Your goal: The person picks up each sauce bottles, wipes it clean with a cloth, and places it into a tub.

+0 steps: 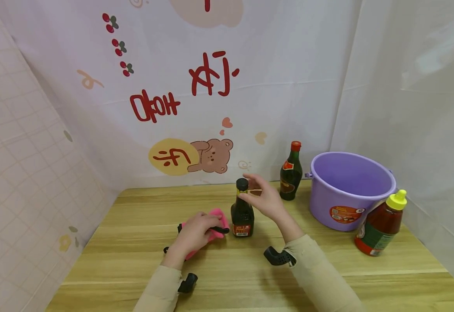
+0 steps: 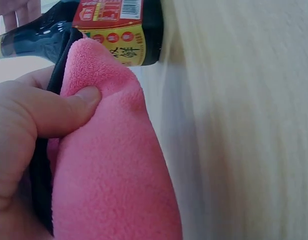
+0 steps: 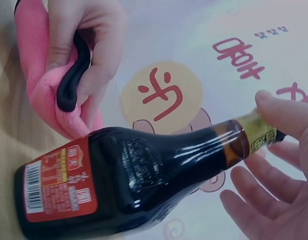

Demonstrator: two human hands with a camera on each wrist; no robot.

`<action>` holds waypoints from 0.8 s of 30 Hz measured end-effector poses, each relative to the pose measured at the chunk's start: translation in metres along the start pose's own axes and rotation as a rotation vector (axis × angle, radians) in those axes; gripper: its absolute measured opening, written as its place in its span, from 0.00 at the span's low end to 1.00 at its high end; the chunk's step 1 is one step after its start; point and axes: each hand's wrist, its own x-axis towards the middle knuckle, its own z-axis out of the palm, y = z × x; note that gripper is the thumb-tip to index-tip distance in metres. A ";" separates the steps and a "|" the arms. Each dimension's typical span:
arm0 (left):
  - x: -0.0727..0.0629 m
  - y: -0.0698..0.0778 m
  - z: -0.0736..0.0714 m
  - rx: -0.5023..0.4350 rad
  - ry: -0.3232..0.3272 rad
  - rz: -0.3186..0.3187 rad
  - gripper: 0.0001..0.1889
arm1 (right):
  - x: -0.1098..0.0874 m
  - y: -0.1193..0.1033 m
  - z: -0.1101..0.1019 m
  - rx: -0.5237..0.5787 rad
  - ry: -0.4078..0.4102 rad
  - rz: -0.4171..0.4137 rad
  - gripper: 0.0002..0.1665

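A dark soy sauce bottle [image 1: 242,216] with a black cap and a red label stands upright on the wooden table. My right hand [image 1: 264,199] is at its neck, thumb and fingers spread apart around it; in the right wrist view the thumb [image 3: 283,112] overlaps the neck, and contact is hard to tell. Left of the bottle, my left hand [image 1: 196,232] grips a folded pink cloth [image 2: 114,150] with black trim, thumb pressed on its face. One end of the cloth lies close beside the bottle's lower part, as the right wrist view also shows.
Behind and to the right stands a green bottle with a red cap [image 1: 291,175]. Next to it is a purple bucket [image 1: 320,199]. A red sauce bottle with a yellow cap [image 1: 379,229] stands before the bucket. A printed white curtain [image 1: 289,108] hangs behind the table.
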 end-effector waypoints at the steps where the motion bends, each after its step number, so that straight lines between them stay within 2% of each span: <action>1: 0.000 0.000 -0.001 0.002 0.003 -0.012 0.13 | 0.001 -0.002 0.000 -0.022 0.009 -0.006 0.35; 4: -0.001 0.002 -0.005 0.002 0.017 -0.038 0.13 | 0.004 -0.006 0.000 -0.089 0.029 -0.027 0.34; 9: -0.003 0.003 -0.008 0.001 0.061 -0.031 0.12 | 0.005 -0.012 0.000 -0.172 0.037 -0.032 0.33; 17: -0.004 0.005 -0.010 -0.007 0.105 -0.017 0.12 | 0.007 -0.014 0.002 -0.235 0.032 -0.036 0.24; 24: -0.004 0.008 -0.010 -0.037 0.117 -0.025 0.14 | 0.004 -0.012 0.004 -0.259 0.090 -0.075 0.23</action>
